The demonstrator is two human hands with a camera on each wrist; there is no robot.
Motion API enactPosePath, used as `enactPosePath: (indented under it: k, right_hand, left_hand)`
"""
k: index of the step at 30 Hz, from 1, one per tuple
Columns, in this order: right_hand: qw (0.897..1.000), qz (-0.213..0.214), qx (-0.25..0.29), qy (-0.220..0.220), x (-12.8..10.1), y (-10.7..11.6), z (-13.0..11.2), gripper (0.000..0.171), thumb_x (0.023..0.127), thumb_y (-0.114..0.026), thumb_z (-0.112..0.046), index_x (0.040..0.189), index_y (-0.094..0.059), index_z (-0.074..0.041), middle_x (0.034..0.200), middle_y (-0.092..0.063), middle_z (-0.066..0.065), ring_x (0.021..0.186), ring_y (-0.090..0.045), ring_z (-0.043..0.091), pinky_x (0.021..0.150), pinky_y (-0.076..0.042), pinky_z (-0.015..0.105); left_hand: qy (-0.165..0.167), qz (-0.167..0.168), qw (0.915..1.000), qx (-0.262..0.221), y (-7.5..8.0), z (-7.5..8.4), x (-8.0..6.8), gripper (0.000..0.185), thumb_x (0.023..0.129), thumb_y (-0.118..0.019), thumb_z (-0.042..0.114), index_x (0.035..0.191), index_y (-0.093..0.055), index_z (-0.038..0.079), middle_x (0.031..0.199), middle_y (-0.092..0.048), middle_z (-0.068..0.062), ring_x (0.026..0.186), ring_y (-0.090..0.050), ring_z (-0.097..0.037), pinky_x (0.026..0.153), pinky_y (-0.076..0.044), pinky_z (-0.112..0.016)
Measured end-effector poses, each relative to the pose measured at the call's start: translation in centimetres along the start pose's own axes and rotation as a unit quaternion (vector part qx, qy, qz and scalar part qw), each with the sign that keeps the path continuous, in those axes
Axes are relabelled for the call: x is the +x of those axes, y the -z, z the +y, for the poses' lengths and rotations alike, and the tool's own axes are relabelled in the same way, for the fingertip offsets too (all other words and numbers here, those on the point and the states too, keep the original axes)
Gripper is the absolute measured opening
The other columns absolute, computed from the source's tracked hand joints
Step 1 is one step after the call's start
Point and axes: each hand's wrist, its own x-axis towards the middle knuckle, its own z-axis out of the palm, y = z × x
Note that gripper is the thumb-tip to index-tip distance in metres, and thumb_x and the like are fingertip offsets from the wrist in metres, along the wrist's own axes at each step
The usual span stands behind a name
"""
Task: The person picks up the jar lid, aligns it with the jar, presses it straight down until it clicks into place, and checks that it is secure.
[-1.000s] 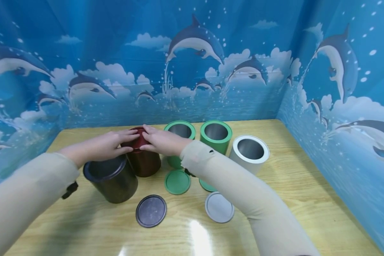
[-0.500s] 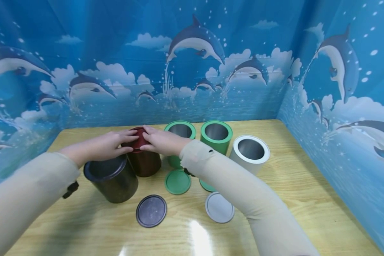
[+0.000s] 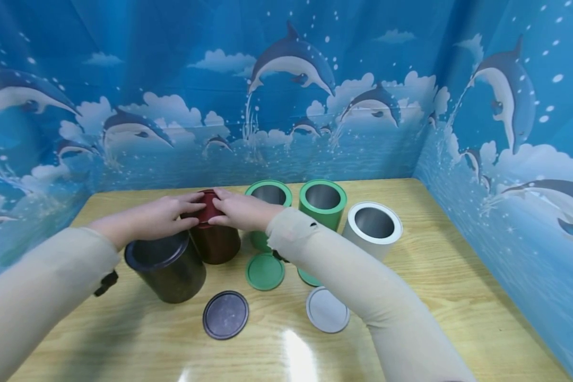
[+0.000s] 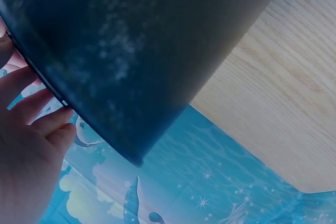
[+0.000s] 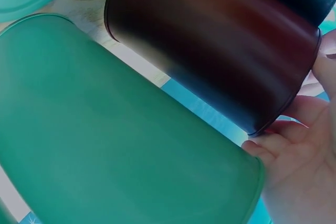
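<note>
Head view shows my left hand (image 3: 164, 216) and right hand (image 3: 248, 210), fingers relaxed, touching the red lid (image 3: 207, 210) atop the dark-red canister (image 3: 217, 245). Nothing has visibly moved, so I judge the lid sits steady.

The maroon canister (image 3: 216, 245) has a brighter red top (image 3: 209, 208), while the black canister (image 3: 172, 277), two green canisters (image 3: 327, 217) and off-white canister (image 3: 363, 241) are plain. Of the lids, the charcoal-purple lid (image 3: 225, 315) is mottled, the green lid (image 3: 265, 271) and pale grey lid (image 3: 328, 309) even-toned. Yellowish wood grain patterns the surface (image 3: 434, 297), cream colours the sleeves (image 3: 348, 270), and the blue backdrop (image 3: 181, 101) carries grey-blue-and-white dolphins, white clouds and dots.
</note>
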Motion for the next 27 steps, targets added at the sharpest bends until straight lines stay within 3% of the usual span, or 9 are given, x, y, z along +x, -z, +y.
enactPosePath:
  k: [11,27]
  right_hand:
    - [1.0,-0.005,0.012,-0.005,0.02,0.2,-0.14,0.059,0.097,-0.04,-0.042,0.146,-0.031,-0.011,0.155,-0.014,0.009,0.137,-0.025,0.016,0.106,-0.029,0.025]
    - [1.0,-0.005,0.008,-0.007,-0.08,0.25,-0.21,0.058,0.097,-0.04,-0.042,0.146,-0.032,-0.011,0.155,-0.013,0.009,0.138,-0.023,0.017,0.107,-0.027,0.026]
  left_hand:
    - [0.011,0.008,0.9999,-0.008,0.07,0.31,-0.01,0.045,0.097,-0.052,0.018,0.136,-0.045,-0.002,0.146,-0.021,-0.031,0.121,-0.044,-0.043,0.095,-0.039,-0.055]
    - [0.032,0.001,0.9995,0.006,0.06,0.81,0.02,0.047,0.097,-0.051,0.023,0.138,-0.043,0.0,0.148,-0.019,-0.029,0.123,-0.041,-0.044,0.096,-0.037,-0.056]
